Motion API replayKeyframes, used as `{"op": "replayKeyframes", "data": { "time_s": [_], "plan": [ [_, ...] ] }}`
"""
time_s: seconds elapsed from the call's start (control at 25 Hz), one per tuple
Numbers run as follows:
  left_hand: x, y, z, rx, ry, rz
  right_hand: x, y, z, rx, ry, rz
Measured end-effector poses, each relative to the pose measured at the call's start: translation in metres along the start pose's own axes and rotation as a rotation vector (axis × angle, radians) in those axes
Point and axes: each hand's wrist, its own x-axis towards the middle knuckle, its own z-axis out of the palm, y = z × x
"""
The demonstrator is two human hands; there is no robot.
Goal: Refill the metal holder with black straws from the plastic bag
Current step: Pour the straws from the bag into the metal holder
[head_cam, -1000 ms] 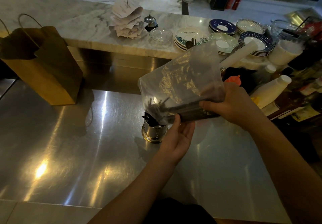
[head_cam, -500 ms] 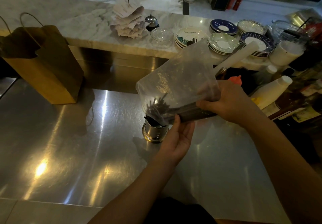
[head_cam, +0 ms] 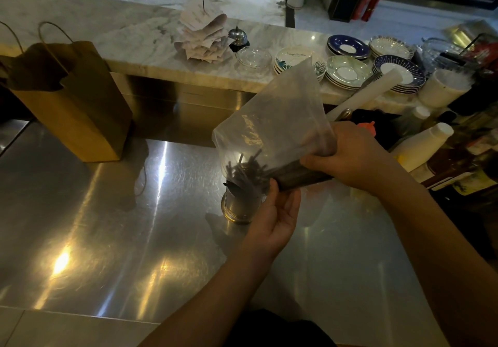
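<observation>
A clear plastic bag (head_cam: 277,120) is tilted over the round metal holder (head_cam: 238,207), which stands on the steel counter (head_cam: 107,225). Black straws (head_cam: 248,170) lie bunched in the bag's lower left corner, right above the holder's mouth; a few dark straws stick up in the holder. My right hand (head_cam: 350,155) grips the bag's lower right side around the straw bundle. My left hand (head_cam: 277,212) touches the bag from below with thumb up and palm towards me, just right of the holder. Whether its fingers pinch the bag is hidden.
A brown paper bag (head_cam: 75,104) stands at the back left of the counter. The marble ledge (head_cam: 134,39) behind carries a stack of receipts (head_cam: 204,36), a bell (head_cam: 237,36) and stacked saucers (head_cam: 347,73). White bottles (head_cam: 423,147) and other bottles crowd the right side.
The bag has tilted slightly further towards the holder, with the straws staying in its lower corner. Both hands keep nearly the same places.
</observation>
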Motion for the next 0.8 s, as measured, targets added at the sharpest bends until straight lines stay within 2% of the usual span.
{"op": "replayKeyframes", "data": {
  "time_s": [0.8],
  "plan": [
    [-0.012, 0.0, 0.01, -0.04, -0.059, -0.017, -0.003, -0.031, -0.01, -0.005, 0.001, -0.015]
  ]
}}
